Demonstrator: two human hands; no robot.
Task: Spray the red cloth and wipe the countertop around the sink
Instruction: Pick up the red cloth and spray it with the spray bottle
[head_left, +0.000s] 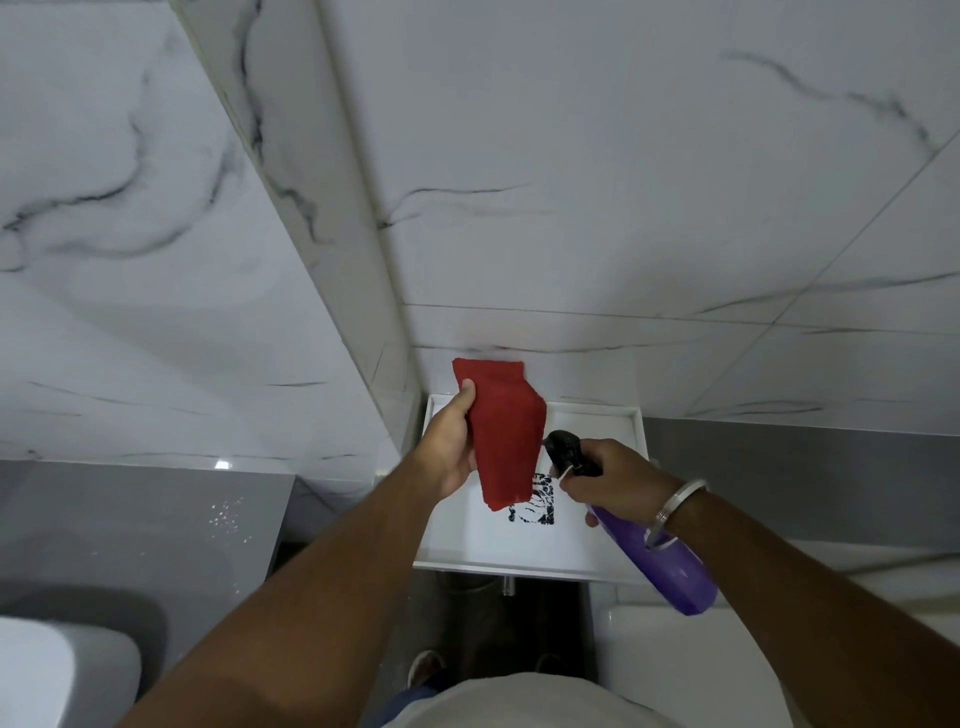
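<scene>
My left hand (451, 447) holds up a folded red cloth (506, 436), thumb on its front, above a white rimmed tray-like surface (587, 415). My right hand (610, 480) grips a purple spray bottle (660, 561) by its neck. A finger rests on the trigger of the bottle's black spray head (563, 448). The nozzle points at the cloth and nearly touches its right edge. A black square pattern (535, 506) on the white surface is partly hidden behind the cloth.
White marble-look tiled walls (571, 182) meet in a corner behind the white surface. A white rounded fixture (57, 670) sits at the lower left. A white ledge (883, 561) runs along the right. A grey band (135, 499) lines the lower wall.
</scene>
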